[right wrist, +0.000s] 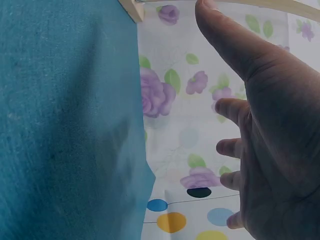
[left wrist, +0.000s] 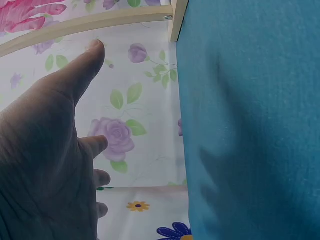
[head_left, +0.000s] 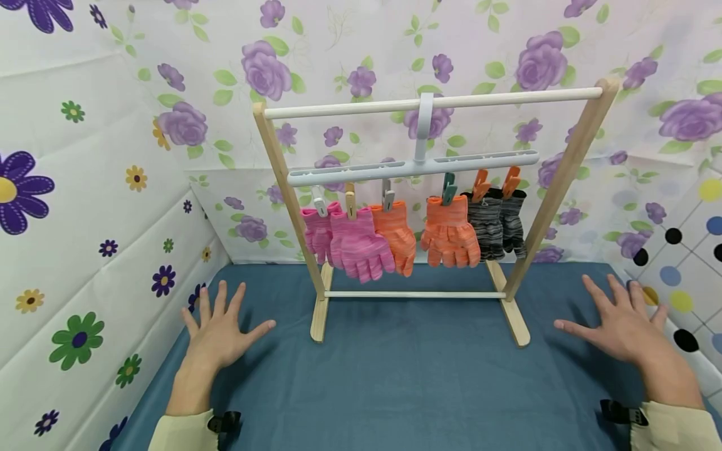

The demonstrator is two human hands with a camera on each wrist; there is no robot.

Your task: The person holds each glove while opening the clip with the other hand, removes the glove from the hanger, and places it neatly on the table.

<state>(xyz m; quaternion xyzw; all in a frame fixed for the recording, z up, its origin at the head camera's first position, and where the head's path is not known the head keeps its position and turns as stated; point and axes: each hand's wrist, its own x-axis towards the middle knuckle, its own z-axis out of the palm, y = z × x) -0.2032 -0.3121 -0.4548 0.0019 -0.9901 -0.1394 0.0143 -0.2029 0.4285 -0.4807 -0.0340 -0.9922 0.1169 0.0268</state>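
My left hand (head_left: 217,335) is spread with straight fingers over the left part of the blue cloth, holding nothing. On the far right, my right hand (head_left: 623,326) is likewise spread and holds nothing. Between them stands a wooden rack (head_left: 581,147) with a pale hanger (head_left: 361,172) hooked over its top bar. Clothespins fasten gloves along the hanger: pink gloves (head_left: 361,244) at the left, orange gloves (head_left: 449,232) in the middle, dark grey gloves (head_left: 485,222) at the right. An orange clothespin (head_left: 481,185) and a green clothespin (head_left: 449,188) are among them.
A blue cloth (head_left: 417,376) covers the table. Behind the rack hangs a floral backdrop (head_left: 350,37), with a flower-print sheet (head_left: 73,263) along the left and a dotted sheet (head_left: 685,263) at the right. The rack's feet (head_left: 319,313) reach toward the front.
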